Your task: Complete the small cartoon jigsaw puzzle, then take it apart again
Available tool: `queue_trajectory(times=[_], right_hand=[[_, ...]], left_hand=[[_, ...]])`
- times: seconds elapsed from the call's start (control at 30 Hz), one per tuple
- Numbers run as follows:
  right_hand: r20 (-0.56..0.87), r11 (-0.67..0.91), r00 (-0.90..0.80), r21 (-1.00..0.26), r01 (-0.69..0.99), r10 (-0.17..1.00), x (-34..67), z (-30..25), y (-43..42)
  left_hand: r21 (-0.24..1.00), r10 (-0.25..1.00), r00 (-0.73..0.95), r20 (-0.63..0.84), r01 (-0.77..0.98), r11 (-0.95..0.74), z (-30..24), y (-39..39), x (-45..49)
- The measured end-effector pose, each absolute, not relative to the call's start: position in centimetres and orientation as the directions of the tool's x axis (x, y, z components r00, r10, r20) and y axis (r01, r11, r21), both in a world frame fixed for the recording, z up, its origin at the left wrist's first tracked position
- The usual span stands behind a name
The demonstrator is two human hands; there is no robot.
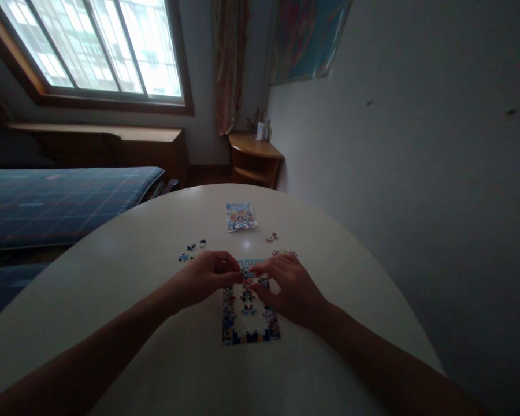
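A partly assembled jigsaw puzzle lies flat on the table. Its colourful border is joined around a gap that shows the pale surface, with some pieces inside. Over its upper left edge, my left hand is closed in a pinch, apparently on a small puzzle piece at the fingertips. My right hand rests over the upper right side, thumb and index finger apart, fingertips at the puzzle's upper part. Loose pieces are scattered beyond my left hand; more loose pieces lie beyond my right, some partly hidden by it.
The round white table carries a printed picture sheet beyond the puzzle. A bed with a blue plaid mattress stands to the left. At the back are a wooden corner shelf and a window; a wall runs along the right.
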State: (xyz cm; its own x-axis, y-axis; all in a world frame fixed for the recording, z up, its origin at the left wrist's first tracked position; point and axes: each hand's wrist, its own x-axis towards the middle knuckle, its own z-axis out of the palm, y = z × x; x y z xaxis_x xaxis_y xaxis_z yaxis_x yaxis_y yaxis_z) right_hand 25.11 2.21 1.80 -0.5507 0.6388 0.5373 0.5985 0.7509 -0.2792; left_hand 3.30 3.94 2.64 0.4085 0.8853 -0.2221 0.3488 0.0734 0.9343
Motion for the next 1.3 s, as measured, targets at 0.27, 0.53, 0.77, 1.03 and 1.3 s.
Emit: queue_trajectory(times=[0.27, 0.53, 0.77, 1.03, 1.3], right_hand=[[0.537, 0.764, -0.568, -0.264, 0.588, 0.623, 25.3, 2.0, 2.2], [0.465, 0.775, -0.624, -0.301, 0.556, 0.628, 25.2, 1.8, 2.3], [0.364, 0.786, -0.697, -0.314, 0.533, 0.618, 25.3, 1.5, 2.3], [0.31, 0.772, -0.708, -0.294, 0.563, 0.634, 25.3, 1.5, 2.2], [0.283, 0.767, -0.714, -0.288, 0.573, 0.64, 25.3, 1.7, 2.1]], left_hand=[[0.927, 0.866, 0.42, -0.272, 0.354, 0.12, 2.1, 3.5, 3.8], [0.878, 0.844, 0.477, -0.245, 0.478, -0.015, 1.8, 3.0, 3.7], [0.691, 0.858, 0.485, -0.171, 0.679, -0.246, 2.4, 2.1, 4.0], [0.547, 0.885, 0.453, -0.103, 0.77, -0.33, 2.2, 1.6, 4.6], [0.462, 0.905, 0.415, -0.09, 0.823, -0.332, 1.9, 1.0, 4.9]])
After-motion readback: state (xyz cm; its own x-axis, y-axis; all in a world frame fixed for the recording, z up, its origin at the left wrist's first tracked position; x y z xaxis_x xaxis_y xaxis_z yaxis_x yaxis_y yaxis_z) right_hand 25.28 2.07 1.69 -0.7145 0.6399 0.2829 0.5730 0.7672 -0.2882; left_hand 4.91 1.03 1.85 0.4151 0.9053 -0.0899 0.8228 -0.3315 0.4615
